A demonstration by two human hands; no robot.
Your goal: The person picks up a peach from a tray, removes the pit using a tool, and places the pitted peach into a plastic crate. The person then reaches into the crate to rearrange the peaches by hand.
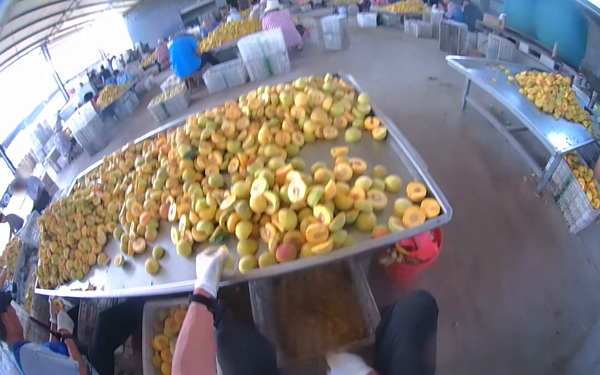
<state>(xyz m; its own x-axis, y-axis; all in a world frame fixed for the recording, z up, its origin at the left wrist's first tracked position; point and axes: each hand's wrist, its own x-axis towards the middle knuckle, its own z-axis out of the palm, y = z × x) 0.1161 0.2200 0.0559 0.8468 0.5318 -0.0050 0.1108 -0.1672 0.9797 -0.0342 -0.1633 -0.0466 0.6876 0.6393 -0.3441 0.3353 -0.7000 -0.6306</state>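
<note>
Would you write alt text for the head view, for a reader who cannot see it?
A white-gloved left hand reaches to the edge of a metal table heaped with halved yellow fruit; the gloved right hand is low beside a crate.

The left hand (209, 271), gloved in white, is stretched forward, with the left arm (194, 349) bare and nearly straight. The right hand (347, 369), likewise gloved, is held low and drawn in close. Neither grip can be made out.
</note>
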